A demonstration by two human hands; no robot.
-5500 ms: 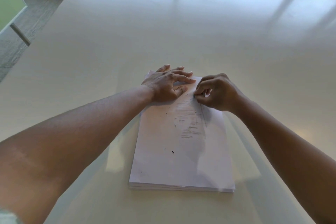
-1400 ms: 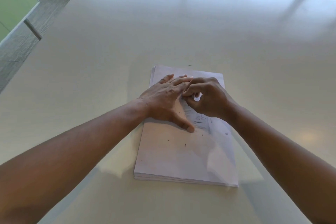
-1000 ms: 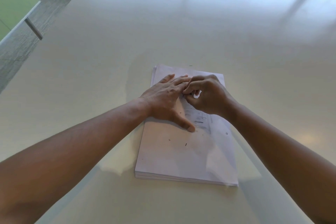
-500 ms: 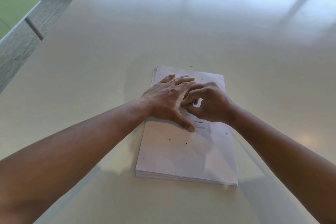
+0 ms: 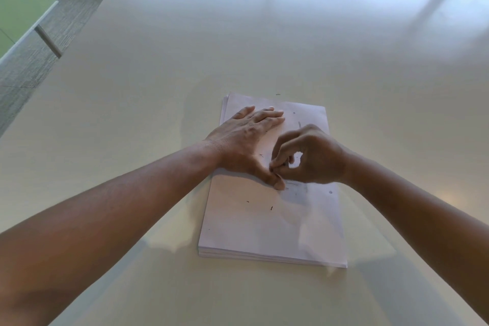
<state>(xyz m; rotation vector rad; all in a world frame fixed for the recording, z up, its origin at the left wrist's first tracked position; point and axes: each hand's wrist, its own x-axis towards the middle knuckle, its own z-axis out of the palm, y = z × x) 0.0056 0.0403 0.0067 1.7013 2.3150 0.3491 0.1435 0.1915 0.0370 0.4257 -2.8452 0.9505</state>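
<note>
Table (image 5: 158,87), papers (image 5: 264,225) under flat left hand (image 5: 246,137)

On the table (image 5: 158,87), a paper stack (image 5: 272,227). On its far half, left hand (image 5: 246,140), with right hand (image 5: 312,159) just right.

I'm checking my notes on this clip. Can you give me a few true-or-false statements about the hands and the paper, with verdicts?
1. The left hand lies flat on the stack. True.
2. The right hand lies flat as well. False: its fingers are curled, with the tips pinched together beside the left thumb.
3. The stack lies on the table. True.
4. The top sheet is spotless. False: it bears small dark marks and a grey smudge.
</note>
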